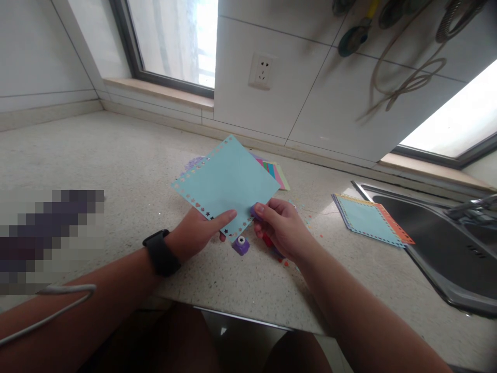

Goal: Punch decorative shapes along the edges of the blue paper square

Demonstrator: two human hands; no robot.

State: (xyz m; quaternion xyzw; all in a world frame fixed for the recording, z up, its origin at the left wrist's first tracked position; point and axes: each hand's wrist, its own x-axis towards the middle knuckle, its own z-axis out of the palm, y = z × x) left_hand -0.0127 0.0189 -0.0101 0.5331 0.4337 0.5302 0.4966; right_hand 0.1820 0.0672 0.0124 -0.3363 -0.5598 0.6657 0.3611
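Observation:
A light blue sheet of paper (pixel 233 176) is held tilted above the counter, with small star and heart shapes punched along its edges. My left hand (pixel 202 228) grips its lower left edge, thumb on top and fingers underneath. At the lower right edge, my right hand (pixel 283 223) is closed round a purple craft punch (pixel 255 211), whose head sits at the paper's border. Another purple craft punch (pixel 241 245), with a star on its white button, stands on the counter just below the sheet. Something red (pixel 267 239) shows partly under my right hand.
Colored paper sheets (pixel 281 176) lie behind the held sheet. To the right, a stack of punched blue and orange sheets (pixel 368 220) rests beside the steel sink (pixel 421 269). Paper bits dot the speckled counter (pixel 116 160). A cable (pixel 70 290) crosses my left forearm.

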